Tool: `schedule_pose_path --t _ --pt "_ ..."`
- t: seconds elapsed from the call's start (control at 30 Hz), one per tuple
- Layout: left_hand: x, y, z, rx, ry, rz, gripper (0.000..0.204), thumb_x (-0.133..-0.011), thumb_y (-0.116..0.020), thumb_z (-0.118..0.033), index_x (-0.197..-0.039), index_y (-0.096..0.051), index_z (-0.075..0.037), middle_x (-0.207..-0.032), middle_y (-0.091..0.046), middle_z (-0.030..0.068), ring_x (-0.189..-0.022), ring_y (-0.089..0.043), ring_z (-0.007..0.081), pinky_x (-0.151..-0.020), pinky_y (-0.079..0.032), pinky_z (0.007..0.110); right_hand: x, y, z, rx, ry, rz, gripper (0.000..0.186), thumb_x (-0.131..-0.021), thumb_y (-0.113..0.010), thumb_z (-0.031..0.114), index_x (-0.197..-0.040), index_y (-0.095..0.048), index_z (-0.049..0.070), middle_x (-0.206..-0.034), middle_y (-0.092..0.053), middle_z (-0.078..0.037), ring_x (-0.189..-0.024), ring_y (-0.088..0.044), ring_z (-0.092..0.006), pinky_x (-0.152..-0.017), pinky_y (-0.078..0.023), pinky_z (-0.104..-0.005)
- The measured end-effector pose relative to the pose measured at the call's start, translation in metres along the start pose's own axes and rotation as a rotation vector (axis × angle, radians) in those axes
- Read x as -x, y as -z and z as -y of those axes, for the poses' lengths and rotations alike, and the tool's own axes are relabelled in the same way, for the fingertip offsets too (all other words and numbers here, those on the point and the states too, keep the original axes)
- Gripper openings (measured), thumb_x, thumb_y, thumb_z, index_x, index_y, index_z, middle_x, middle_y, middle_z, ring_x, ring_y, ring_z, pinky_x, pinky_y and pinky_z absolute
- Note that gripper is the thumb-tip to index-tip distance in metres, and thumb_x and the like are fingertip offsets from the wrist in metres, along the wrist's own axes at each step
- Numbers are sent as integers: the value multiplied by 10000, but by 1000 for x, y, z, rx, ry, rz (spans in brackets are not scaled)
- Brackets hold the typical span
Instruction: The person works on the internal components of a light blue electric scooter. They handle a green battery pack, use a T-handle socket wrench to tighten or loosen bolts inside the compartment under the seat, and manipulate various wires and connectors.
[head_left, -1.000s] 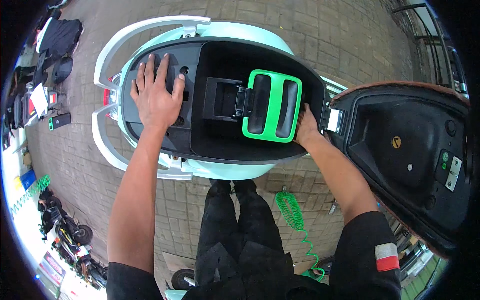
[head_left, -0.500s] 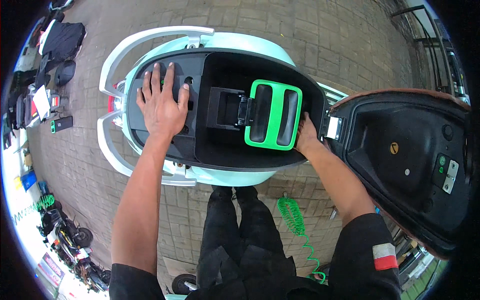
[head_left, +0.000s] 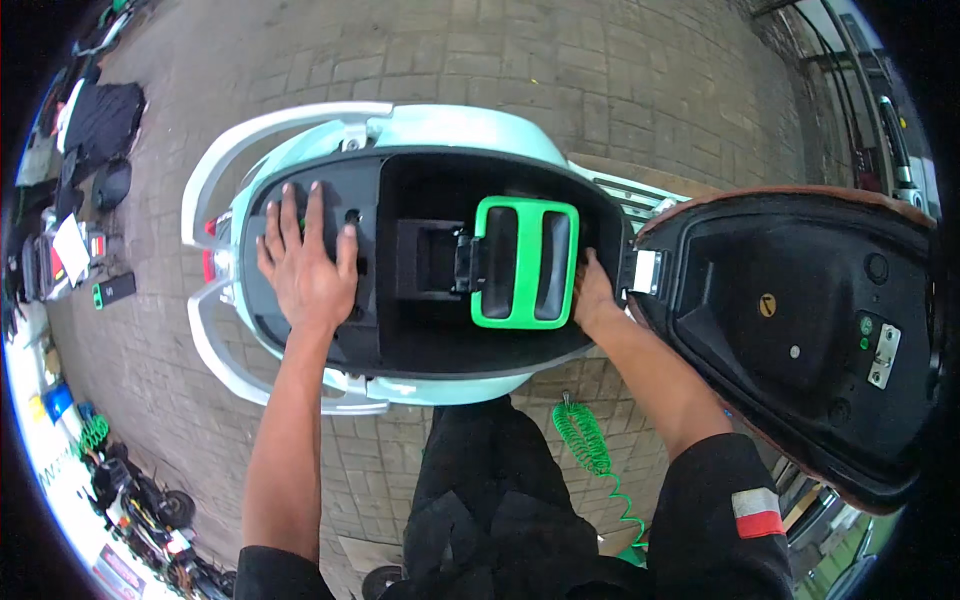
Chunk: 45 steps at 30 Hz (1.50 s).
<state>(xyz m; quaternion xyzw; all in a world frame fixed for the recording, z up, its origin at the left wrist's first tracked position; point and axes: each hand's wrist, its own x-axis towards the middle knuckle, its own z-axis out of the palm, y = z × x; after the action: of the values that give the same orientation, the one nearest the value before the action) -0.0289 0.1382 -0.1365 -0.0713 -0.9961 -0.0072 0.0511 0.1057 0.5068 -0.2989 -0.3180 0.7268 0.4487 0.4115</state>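
A mint-green scooter (head_left: 470, 125) has its black under-seat compartment (head_left: 420, 350) uncovered. My left hand (head_left: 308, 270) lies open and flat, fingers spread, on the black panel (head_left: 265, 318) at the compartment's left end. In the compartment sits a black object with a bright green frame (head_left: 525, 262) and two dark slots, joined to a black fitting (head_left: 465, 262) on its left. My right hand (head_left: 592, 295) reaches down between that object's right side and the compartment wall. Its fingers are curled and partly hidden; what they grip, if anything, is out of sight.
The raised seat (head_left: 760, 350) hangs to the right, underside up. A silver grab rail (head_left: 205, 165) curves round the rear. Below are a green coiled hose (head_left: 582, 440) and the paved floor (head_left: 500, 50). Motorbikes (head_left: 140, 500) and assorted gear (head_left: 110, 120) line the left; railings stand upper right.
The scooter and seat appear lower in the picture than before, as the view has shifted. Both hands keep about the same places on the scooter.
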Motion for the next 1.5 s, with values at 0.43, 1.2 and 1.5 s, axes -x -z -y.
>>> schedule_pose_path --t 0.43,1.2,1.5 --pt "-2 8 -3 -19 19 108 649 -984 -513 -414 -1589 -390 -214 -1675 -282 104 -1542 -222 358 -1226 -147 589 25 33 -20 -533 98 26 567 -1070 -329 372 -1594 -331 154 -1667 -314 -43 -1540 -263 -234 -1240 -155 -550" --pt "-13 16 -7 22 121 192 715 -958 -432 -566 -1559 -446 -177 -1654 -327 136 -1542 -238 367 -1236 -121 553 -27 -9 2 -761 225 -155 498 -1050 -411 260 -1530 -472 140 -1624 -396 -87 -1507 -340 -291 -1226 -248 -513" --pt "-11 14 -6 47 117 177 722 -923 -492 -527 -1557 -450 -184 -1651 -337 126 -1540 -245 361 -1238 -122 551 -25 -13 6 -705 242 -36 502 -1057 -366 257 -1539 -459 149 -1633 -385 -75 -1514 -329 -272 -1247 -222 -470"
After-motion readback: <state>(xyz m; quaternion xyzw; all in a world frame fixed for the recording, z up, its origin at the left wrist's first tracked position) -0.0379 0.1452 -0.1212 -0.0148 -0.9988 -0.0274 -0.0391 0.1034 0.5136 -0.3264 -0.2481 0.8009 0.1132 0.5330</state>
